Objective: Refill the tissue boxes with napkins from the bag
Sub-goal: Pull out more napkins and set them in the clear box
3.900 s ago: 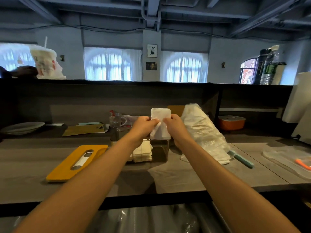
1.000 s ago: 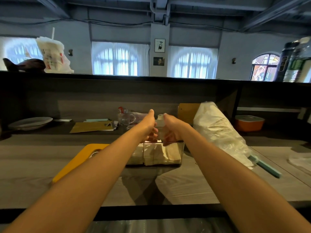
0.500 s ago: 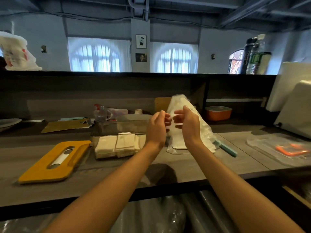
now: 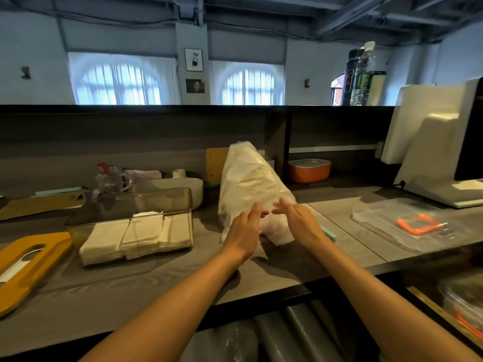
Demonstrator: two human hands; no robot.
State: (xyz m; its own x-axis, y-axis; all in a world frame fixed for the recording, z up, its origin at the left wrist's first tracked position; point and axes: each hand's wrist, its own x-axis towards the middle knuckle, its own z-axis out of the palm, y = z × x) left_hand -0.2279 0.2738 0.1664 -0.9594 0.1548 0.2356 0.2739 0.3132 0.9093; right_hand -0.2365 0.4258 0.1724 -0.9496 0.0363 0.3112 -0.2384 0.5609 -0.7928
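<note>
Both hands, left hand (image 4: 244, 231) and right hand (image 4: 300, 223), fingers straight and holding nothing, hover at the white napkin bag (image 4: 252, 184) lying on the grey counter (image 4: 156, 280), right of the clear tissue box (image 4: 136, 226); arched windows (image 4: 122, 81) behind.

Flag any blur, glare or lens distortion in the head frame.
Head view: backlit arched windows blown out; wide-angle bows the dark counter ledge; left hand and right hand slightly motion-soft before the white plastic napkin bag; clear plastic tissue box shows faint reflections.
</note>
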